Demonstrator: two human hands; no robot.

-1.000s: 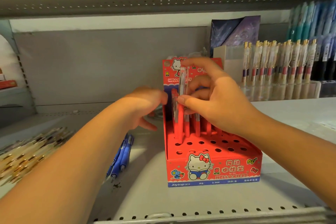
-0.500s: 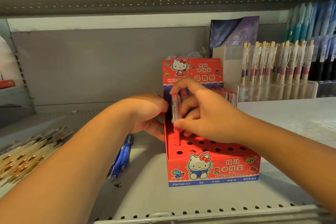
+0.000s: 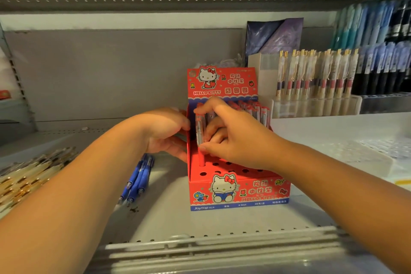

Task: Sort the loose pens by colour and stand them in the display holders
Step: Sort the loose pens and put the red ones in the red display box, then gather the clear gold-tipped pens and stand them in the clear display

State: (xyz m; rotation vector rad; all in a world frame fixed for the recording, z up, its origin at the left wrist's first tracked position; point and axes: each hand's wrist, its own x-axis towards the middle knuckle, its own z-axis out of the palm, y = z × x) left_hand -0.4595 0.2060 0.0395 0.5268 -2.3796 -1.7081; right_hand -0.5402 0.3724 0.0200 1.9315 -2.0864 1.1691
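Note:
A red Hello Kitty display holder (image 3: 239,191) with rows of round holes stands on the shelf in the middle of the view. My right hand (image 3: 231,138) pinches a red pen (image 3: 200,138) that stands upright in a hole at the holder's left side. Several more red pens (image 3: 255,111) stand in the back rows. My left hand (image 3: 165,132) grips the holder's left wall, thumb below. A few loose blue pens (image 3: 139,179) lie on the shelf left of the holder. Loose pale gold-trimmed pens (image 3: 29,176) lie in a heap at far left.
A clear holder of gold-capped pens (image 3: 315,75) stands behind at right, with blue and dark packaged pens (image 3: 382,51) beyond it. A purple package (image 3: 273,35) leans at the back. The shelf's front rail (image 3: 222,242) runs across near me. A white tray (image 3: 367,153) sits at right.
My right hand has come down with the red pen, from above the holder to the holder's left side, where the pen now stands in a hole. My left hand stays on the holder's wall.

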